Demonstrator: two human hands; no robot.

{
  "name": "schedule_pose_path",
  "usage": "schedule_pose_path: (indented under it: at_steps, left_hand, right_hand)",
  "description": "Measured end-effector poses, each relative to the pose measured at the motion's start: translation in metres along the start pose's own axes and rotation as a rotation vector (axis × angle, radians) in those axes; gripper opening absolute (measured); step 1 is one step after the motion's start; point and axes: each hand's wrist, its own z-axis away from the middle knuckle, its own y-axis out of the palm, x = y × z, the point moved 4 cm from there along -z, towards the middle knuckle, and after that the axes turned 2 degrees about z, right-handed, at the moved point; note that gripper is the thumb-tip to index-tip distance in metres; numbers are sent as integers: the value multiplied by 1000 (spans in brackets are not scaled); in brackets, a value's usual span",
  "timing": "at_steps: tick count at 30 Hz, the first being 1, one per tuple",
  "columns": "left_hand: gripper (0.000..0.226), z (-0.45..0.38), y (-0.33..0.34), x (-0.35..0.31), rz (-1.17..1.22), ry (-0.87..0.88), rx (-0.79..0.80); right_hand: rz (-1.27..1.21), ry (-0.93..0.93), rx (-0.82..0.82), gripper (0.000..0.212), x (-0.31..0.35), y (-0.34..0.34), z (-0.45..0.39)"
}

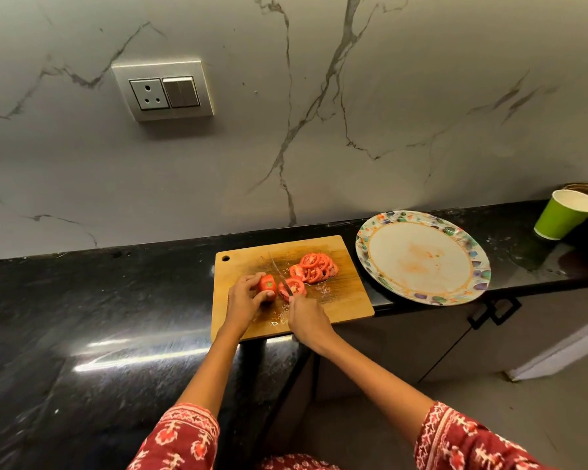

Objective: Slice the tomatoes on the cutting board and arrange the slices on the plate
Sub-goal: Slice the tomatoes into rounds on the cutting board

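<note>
On a wooden cutting board point(336, 300) at the black surface's point(82, 317) front edge, the left hand point(243, 300) curls its fingers around a part-cut tomato point(268, 286). The right hand point(306, 318) grips a knife point(280, 274), blade beside it. Cut slices point(314, 266) lie toward the board's far right corner; the patterned plate point(421, 257) sits right of the board.

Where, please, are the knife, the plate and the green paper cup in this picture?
knife point(279, 273): head view, on the blade above the tomato.
plate point(421, 257): head view, on its bare white centre.
green paper cup point(557, 218): head view, on its green side wall.
</note>
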Motion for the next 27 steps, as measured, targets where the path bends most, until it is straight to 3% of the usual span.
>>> schedule_pose_path:
  at_steps: [5, 12, 27]
  left_hand:
    - [48, 4, -2, -2, 16, 31, -72]
    - [50, 3, -2, -1, -8, 17, -23]
    - [42, -2, 1, -7, -5, -14, -87]
  right_hand:
    - [17, 1, 2, 34, 9, 5, 5]
    - [64, 34, 16, 34, 11, 5, 5]
    - [56, 50, -4, 33, 16, 9, -7]
